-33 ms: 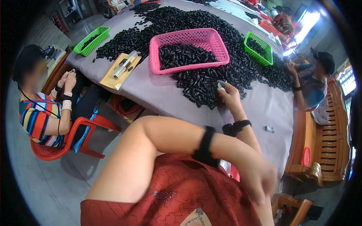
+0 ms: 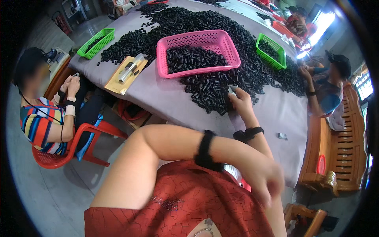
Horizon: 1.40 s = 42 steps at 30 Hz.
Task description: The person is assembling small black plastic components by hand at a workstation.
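Note:
My left arm reaches across my body to the right. My left hand (image 2: 265, 182) is smeared by motion beside my right forearm; its fingers cannot be made out, nor whether they touch the arm. Farther forward, my right hand (image 2: 241, 102) pinches a small pale grey piece (image 2: 232, 90), its kind unclear, at the near edge of a big heap of short black pieces (image 2: 207, 93). Just beyond stands a pink plastic basket (image 2: 197, 72), partly filled with the same black pieces. Both my wrists wear black bands.
Green baskets (image 2: 96, 42) (image 2: 272, 51) stand left and right on the cloth-covered table (image 2: 173, 104). A yellow pad with a clear tube (image 2: 128, 73) lies left, a small grey scrap (image 2: 282, 136) right. People sit at both sides, on a red chair (image 2: 89, 138) and a wooden bench (image 2: 347, 146).
My left hand and forearm have shifted slightly up and to the left. My right hand and the pale grey piece have stayed almost in place.

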Tool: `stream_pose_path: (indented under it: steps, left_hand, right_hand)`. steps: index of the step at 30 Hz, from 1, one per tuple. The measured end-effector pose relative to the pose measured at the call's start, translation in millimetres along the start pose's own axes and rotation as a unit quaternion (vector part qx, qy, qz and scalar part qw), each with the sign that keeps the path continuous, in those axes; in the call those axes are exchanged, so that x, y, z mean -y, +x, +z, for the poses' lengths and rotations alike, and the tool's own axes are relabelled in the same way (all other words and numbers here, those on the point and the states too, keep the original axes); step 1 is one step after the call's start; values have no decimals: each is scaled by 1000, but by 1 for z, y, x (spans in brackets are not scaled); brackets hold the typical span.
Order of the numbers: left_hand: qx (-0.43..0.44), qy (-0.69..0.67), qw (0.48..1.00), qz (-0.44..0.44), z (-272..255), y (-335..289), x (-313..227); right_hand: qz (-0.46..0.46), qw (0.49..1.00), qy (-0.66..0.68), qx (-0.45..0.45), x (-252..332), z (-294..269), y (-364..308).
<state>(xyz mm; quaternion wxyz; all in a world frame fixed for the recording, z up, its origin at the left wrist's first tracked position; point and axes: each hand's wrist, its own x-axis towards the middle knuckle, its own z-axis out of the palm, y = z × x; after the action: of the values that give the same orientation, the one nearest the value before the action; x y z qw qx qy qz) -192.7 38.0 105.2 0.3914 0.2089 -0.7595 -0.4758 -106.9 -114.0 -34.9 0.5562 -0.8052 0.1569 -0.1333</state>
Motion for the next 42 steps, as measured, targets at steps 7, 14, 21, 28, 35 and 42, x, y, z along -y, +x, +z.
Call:
stream_pose_path:
  steps: [7,14,21,28,35,42]
  left_hand:
    - [-459,318,808,-186,-38,-153,55]
    - [-584,329,671,-317,-40,-207,70]
    - [-506,423,652,-375,-57,-200,80]
    - [-480,405,683,-372,-87,-182,94]
    - [-449,386,709,-382,-93,-182,92]
    - [-414,428,708,-379,-91,-181,94]
  right_hand:
    - [17,1000,17,-1,-2,-3,0]
    - [63,985,160,26,16,-12,-7]
    - [69,956,258,117,33,-4,-11]
    - [71,954,274,95,20,0,-6]
    - [61,948,301,80,15,-7,-7]
    - [61,948,301,80,15,-9,-7]
